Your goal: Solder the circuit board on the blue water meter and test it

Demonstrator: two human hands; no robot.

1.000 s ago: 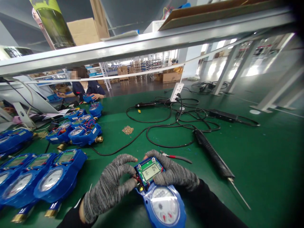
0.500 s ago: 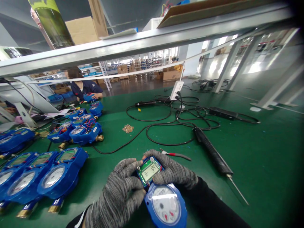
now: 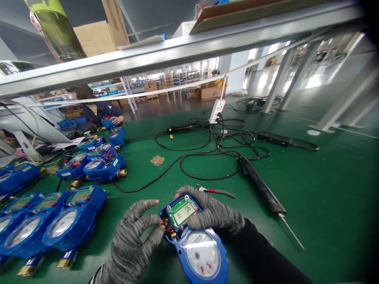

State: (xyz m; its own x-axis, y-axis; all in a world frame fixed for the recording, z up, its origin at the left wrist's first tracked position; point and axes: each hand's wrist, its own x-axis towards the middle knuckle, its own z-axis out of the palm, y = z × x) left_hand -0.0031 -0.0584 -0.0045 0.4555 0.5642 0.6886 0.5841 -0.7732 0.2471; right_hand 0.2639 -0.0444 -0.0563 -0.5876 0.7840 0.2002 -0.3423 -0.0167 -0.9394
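Observation:
A blue water meter [image 3: 204,252] lies in front of me, its round dial facing up. At its top sits a green circuit board with a lit display [image 3: 184,213] reading "A- 06". My right hand [image 3: 210,211], in a grey knit glove, grips the housing around the board's right side, thumb at the display's lower right corner. To the left, my gloved left hand [image 3: 133,232] has its index finger raised and apart, while other fingertips reach the housing's left edge. Red and dark wires [image 3: 170,228] show there beneath the board. Whether those fingertips pinch a wire is unclear.
Finished-looking blue meters [image 3: 63,225] stand in a row at left, with wired ones [image 3: 103,165] behind. Pliers [image 3: 217,191], a black electric screwdriver [image 3: 262,187], a pile of small screws [image 3: 157,160], looping cables and a power strip [image 3: 217,111] lie on the green table [image 3: 325,189]. A co-worker [image 3: 99,110] sits far left.
My left hand has pulled back leftward and its index finger has lifted off the board. The board now sits tilted, exposing wires at its left. The display went from 04 to 06.

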